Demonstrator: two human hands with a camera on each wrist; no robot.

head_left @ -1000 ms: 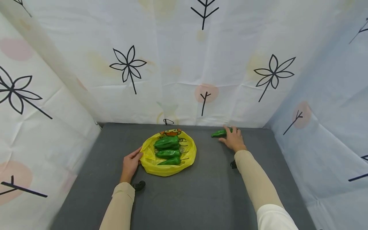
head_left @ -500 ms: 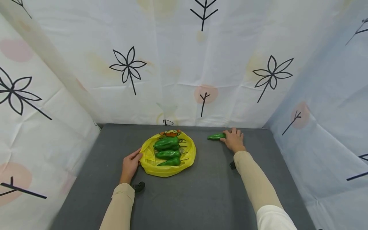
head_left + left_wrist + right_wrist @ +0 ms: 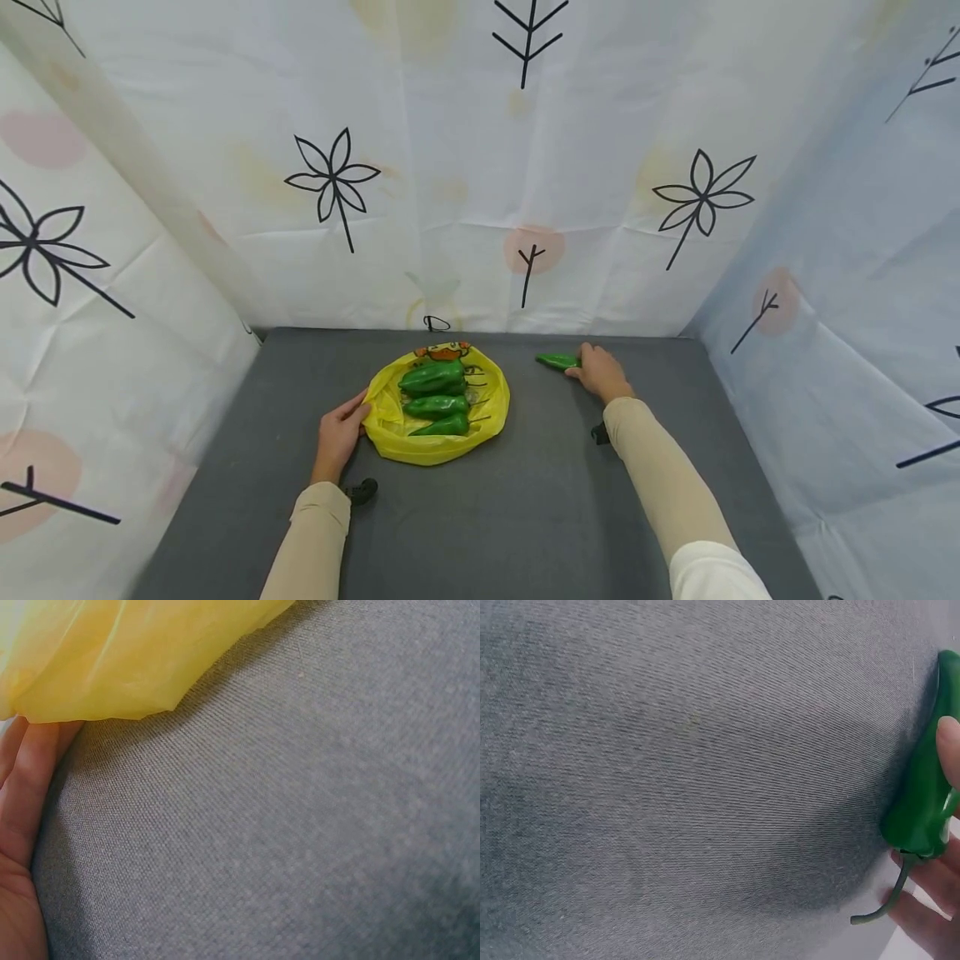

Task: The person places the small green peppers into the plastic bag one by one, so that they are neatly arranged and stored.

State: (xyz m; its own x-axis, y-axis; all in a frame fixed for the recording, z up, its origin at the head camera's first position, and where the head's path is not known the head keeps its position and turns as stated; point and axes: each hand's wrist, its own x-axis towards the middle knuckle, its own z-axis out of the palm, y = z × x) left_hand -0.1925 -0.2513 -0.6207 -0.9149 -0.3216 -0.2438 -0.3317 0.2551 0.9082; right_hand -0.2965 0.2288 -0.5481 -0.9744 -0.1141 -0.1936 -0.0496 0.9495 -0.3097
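Observation:
A yellow plastic bag (image 3: 433, 456), its mouth spread wide, lies on the grey table with several green peppers (image 3: 433, 379) in it, stems to the right. At its left edge my left hand (image 3: 339, 435) pinches the rim; in the left wrist view the fingers (image 3: 31, 776) pass under the yellow film (image 3: 112, 682). To the right of the bag, my right hand (image 3: 603, 373) grips one more long green pepper (image 3: 555, 361) near its stem end. The right wrist view shows this pepper (image 3: 922, 795) between thumb and fingers, its curved stem hanging free.
A white cloth wall (image 3: 450, 192) with plant drawings stands along the table's back edge. Similar cloth hangs at the left (image 3: 112, 350) and right (image 3: 825, 417). The grey tabletop (image 3: 480, 533) stretches in front of the bag.
My right hand has taken hold of the pepper and moved it slightly left, towards the bag. The left hand keeps its place on the bag's rim. The head view has shifted a little.

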